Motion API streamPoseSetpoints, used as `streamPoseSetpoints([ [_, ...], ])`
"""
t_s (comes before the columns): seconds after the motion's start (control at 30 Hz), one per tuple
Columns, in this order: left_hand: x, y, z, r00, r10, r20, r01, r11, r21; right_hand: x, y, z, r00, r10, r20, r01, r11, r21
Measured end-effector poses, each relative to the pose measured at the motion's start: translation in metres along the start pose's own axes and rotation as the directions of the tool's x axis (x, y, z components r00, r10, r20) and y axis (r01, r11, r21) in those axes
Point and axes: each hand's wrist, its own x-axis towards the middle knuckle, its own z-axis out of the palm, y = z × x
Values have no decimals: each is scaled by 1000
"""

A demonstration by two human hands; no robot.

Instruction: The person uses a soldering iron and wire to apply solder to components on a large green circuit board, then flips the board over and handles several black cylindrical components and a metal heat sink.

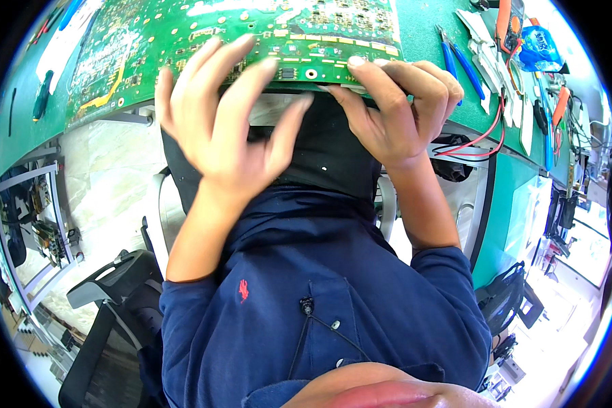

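Note:
A large green circuit board (163, 34) with many small parts lies on the green bench top, its near edge along the bench's front. My left hand (217, 115) hovers over that near edge with fingers spread apart, slightly smeared by motion, and nothing shows in it. My right hand (401, 102) pinches the board's near edge to the right of the mounting hole, thumb below and index finger on top.
Blue-handled pliers (459, 64) lie right of the board, near pale strips (486, 61), a blue packet (540, 49) and an orange meter (510, 24). Red wires (483, 139) hang over the bench edge. A dark green-handled screwdriver (43, 95) lies at the left.

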Motion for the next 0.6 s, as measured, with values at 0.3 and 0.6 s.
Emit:
streamPoseSetpoints([
  [0.3,-48,39,-4,629,-456,629,716,23,-698,5,-4,-4,998,-9,55,9,1000,14],
  [0.6,-16,41,1,492,-327,806,686,-425,-591,2,-3,-13,997,77,26,-78,996,49],
])
